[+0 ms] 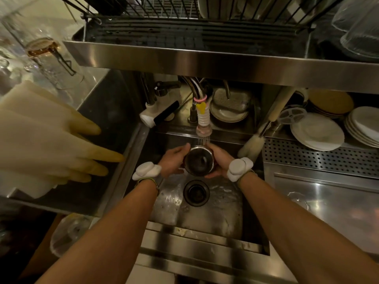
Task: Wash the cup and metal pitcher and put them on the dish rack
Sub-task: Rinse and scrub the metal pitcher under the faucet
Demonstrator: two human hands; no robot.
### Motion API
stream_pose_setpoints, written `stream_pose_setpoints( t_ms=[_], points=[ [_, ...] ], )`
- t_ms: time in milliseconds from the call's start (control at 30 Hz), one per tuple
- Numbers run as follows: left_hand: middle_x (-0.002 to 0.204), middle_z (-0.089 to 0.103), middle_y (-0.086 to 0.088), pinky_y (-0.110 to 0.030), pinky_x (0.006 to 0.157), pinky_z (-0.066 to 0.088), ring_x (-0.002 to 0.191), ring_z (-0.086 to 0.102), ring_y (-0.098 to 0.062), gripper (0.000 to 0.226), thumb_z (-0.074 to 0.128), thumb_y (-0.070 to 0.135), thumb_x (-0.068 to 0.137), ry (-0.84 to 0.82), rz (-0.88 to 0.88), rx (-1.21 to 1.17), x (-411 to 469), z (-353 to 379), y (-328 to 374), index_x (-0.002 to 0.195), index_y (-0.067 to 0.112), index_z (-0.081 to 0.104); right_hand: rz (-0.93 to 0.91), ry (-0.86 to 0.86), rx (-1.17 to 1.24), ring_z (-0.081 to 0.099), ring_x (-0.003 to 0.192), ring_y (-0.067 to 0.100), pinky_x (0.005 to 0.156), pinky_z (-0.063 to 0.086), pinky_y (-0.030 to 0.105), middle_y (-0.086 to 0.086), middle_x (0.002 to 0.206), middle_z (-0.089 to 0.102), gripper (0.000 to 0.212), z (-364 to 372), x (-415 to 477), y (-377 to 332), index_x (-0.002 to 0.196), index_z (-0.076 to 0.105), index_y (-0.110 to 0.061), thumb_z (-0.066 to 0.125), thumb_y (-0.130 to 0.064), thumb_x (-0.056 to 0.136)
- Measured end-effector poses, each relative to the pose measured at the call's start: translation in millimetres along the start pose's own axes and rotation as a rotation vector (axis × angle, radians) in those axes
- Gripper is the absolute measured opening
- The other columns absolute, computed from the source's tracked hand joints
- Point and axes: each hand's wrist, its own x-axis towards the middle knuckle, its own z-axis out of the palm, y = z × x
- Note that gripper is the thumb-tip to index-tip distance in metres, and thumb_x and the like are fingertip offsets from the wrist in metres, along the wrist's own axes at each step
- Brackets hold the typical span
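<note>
The metal pitcher (198,160) is held upright over the sink (215,218), its dark mouth facing me. My left hand (173,158) grips its left side and my right hand (218,158) wraps its right side and bottom. Water runs from the faucet head (203,128) down onto the pitcher's far rim. The black wire dish rack (184,9) stands on the steel shelf above the sink. I cannot pick out the cup.
Rubber gloves (51,140) hang over the left counter edge. A bottle brush (252,146) leans at the sink's right. Stacked white plates (320,132) sit on the perforated shelf to the right. The drain (196,192) lies below the pitcher. Glassware (361,27) stands top right.
</note>
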Motion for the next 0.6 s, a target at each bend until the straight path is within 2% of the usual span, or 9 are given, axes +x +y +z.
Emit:
stream_pose_setpoints(
  t_ms=[100,233,300,367,400,433,500,533,600],
  points=[
    [0.104,0.063,-0.010,-0.028,0.065,0.051,0.076,0.062,-0.021,0.043,0.048,0.049,0.094,0.010,0.018,0.021,2.7,9.3,2.9,0.120,0.019,0.062,-0.027,0.066,0.018,0.063,0.084,0.031,0.067,0.056,0.046,0.018,0.110,0.063,0.050,-10.3,-2.1,1.7,0.117,0.060,-0.014,0.042,-0.054,0.093],
    [0.087,0.067,-0.015,-0.042,0.070,0.059,0.065,0.066,-0.029,0.042,0.050,0.054,0.091,0.081,0.009,0.068,6.2,27.9,8.5,0.092,0.015,0.066,-0.042,0.141,-0.011,0.065,0.086,0.033,0.058,0.058,0.039,0.019,0.115,0.064,0.061,-21.1,-6.1,3.7,0.110,0.061,-0.012,0.032,-0.063,0.092],
    [0.077,0.067,-0.016,-0.038,0.061,0.059,0.057,0.065,-0.028,0.048,0.049,0.056,0.091,0.084,-0.012,0.075,8.2,33.0,10.4,0.091,0.012,0.066,-0.062,0.148,-0.049,0.066,0.077,0.031,0.056,0.059,0.038,0.018,0.113,0.065,0.060,-24.5,-8.9,4.2,0.108,0.062,-0.014,0.032,-0.064,0.092],
    [0.068,0.064,-0.013,-0.034,0.051,0.057,0.053,0.064,-0.027,0.052,0.049,0.059,0.089,0.095,-0.055,0.060,9.8,31.3,12.2,0.089,0.010,0.065,-0.102,0.103,-0.084,0.067,0.079,0.032,0.050,0.058,0.036,0.014,0.122,0.062,0.057,-23.6,-9.1,5.2,0.126,0.057,-0.020,0.038,-0.062,0.092],
    [0.067,0.064,-0.014,-0.035,0.050,0.057,0.053,0.065,-0.029,0.053,0.049,0.060,0.088,0.105,-0.075,0.058,10.8,28.7,12.9,0.087,0.009,0.064,-0.126,0.072,-0.091,0.068,0.082,0.034,0.049,0.057,0.035,0.011,0.128,0.060,0.056,-21.7,-9.0,5.6,0.135,0.049,-0.026,0.043,-0.060,0.091],
    [0.069,0.066,-0.015,-0.039,0.054,0.059,0.056,0.067,-0.031,0.054,0.048,0.061,0.088,0.111,-0.086,0.066,12.0,25.8,13.6,0.084,0.009,0.063,-0.151,0.048,-0.102,0.069,0.084,0.036,0.050,0.057,0.035,0.008,0.132,0.058,0.058,-19.6,-8.3,5.6,0.141,0.041,-0.032,0.048,-0.058,0.090],
    [0.082,0.069,-0.021,-0.048,0.068,0.061,0.070,0.071,-0.037,0.054,0.045,0.060,0.090,0.118,-0.072,0.097,13.2,18.6,13.3,0.088,0.010,0.063,-0.171,0.013,-0.129,0.069,0.077,0.037,0.056,0.059,0.038,0.009,0.130,0.060,0.057,-12.3,-6.7,2.3,0.141,0.036,-0.035,0.052,-0.053,0.089],
    [0.088,0.069,-0.022,-0.050,0.074,0.060,0.076,0.071,-0.039,0.053,0.043,0.057,0.092,0.116,-0.057,0.104,12.6,16.9,12.3,0.096,0.009,0.063,-0.174,0.008,-0.129,0.069,0.073,0.036,0.057,0.059,0.038,0.011,0.127,0.061,0.054,-10.0,-5.9,0.4,0.140,0.037,-0.033,0.052,-0.049,0.091],
    [0.092,0.068,-0.023,-0.049,0.075,0.059,0.073,0.070,-0.037,0.052,0.039,0.052,0.096,0.144,-0.048,0.100,10.0,9.1,10.5,0.110,0.008,0.061,-0.164,-0.012,-0.106,0.067,0.071,0.035,0.052,0.059,0.035,0.016,0.125,0.061,0.044,-0.6,-5.3,-5.0,0.135,0.045,-0.027,0.049,-0.043,0.094]
  ],
)
